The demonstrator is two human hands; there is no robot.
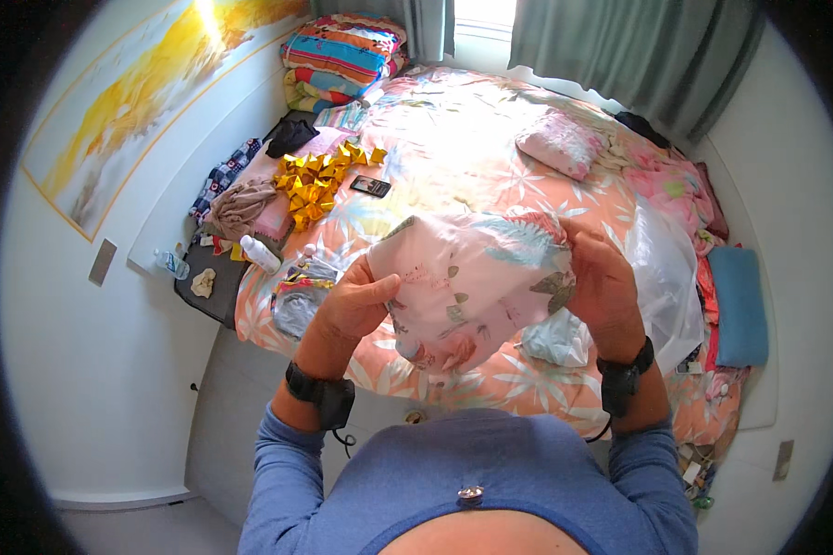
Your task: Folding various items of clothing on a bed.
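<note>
Both the left hand [354,301] and right hand [603,282] pinch the floral cloth [472,282] only at its edges, so it could slip and sag onto the bed [453,148].

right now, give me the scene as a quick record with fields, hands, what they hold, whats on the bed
left hand: grips the left edge of the floral cloth
right hand: grips the cloth's right edge
cloth: pale, leaf and flower print, held up over the bed
on bed: gold ribbon pile, black phone, pink pillow, clear plastic bag
head of bed: folded striped blankets
</note>
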